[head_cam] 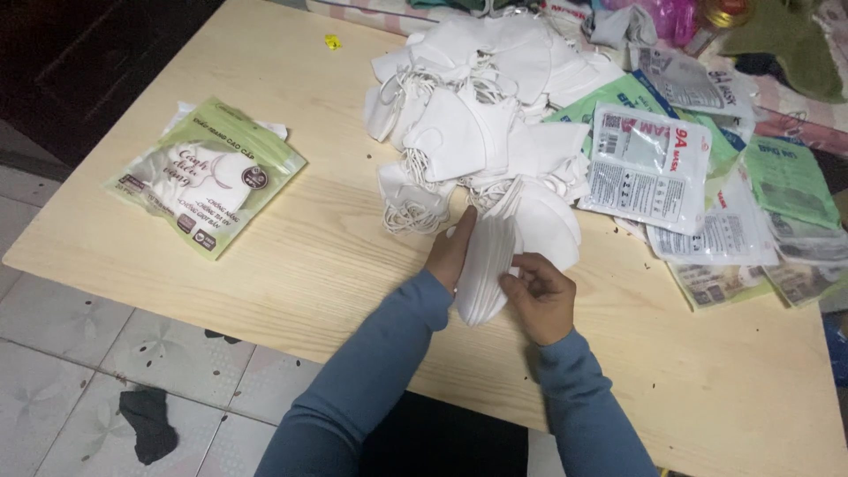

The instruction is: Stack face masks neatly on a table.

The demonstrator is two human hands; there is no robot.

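Both blue-sleeved forearms angle in from below, the left hand point(450, 252) flat and upright with fingers straight, the right hand point(541, 296) curled opposite, its fingers point(521, 269) pinching inward.
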